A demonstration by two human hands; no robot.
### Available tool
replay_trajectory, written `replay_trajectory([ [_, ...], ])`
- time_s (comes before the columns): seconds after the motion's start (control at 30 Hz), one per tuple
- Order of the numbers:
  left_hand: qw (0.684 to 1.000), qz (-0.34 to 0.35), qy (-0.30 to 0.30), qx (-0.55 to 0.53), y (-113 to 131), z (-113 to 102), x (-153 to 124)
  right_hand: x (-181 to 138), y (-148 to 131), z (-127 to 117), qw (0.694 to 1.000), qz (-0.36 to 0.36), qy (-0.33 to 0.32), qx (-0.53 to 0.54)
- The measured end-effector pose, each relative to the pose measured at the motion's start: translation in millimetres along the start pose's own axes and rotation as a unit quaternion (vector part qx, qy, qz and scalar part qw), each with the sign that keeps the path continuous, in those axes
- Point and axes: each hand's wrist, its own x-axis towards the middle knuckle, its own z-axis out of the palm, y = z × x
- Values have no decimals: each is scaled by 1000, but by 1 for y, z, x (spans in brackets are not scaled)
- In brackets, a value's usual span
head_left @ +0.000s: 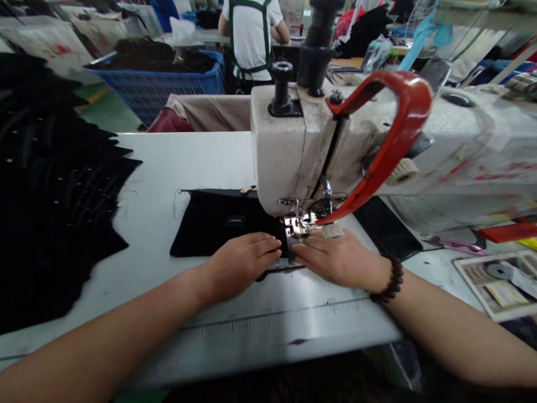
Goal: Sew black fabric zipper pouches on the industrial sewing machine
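Note:
A flat piece of black cloth (pixel 205 226) with a small label (pixel 235 221) lies on the sewing table, its right edge at the lit presser foot (pixel 300 225) of the sewing machine (pixel 281 151). On the cloth's lower right part rests my left hand (pixel 243 260), fingers stretched flat and pointing toward the needle area. My right hand (pixel 331 257) lies palm down just right of the foot, fingertips on the metal plate. A dark bead bracelet (pixel 390 280) circles that wrist. The needle tip cannot be made out.
A tall stack of black pieces (pixel 50 196) covers the table's left side. To the right are a dark flat piece (pixel 388 226), pink-handled scissors (pixel 461 246) and a parts tray (pixel 474 285). Beyond the table stand a blue crate (pixel 168 84) and a person (pixel 251 39) facing away.

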Motion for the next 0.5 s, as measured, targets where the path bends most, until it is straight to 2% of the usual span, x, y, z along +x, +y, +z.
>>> replay_trajectory([
  [0.17, 1000, 4, -3, -9, -1, 0, 2, -2, -6, 4, 998, -51, -45, 20],
  [0.5, 1000, -11, 10, -24, -2, 2, 1, -2, -14, 9, 995, -59, -81, 5],
])
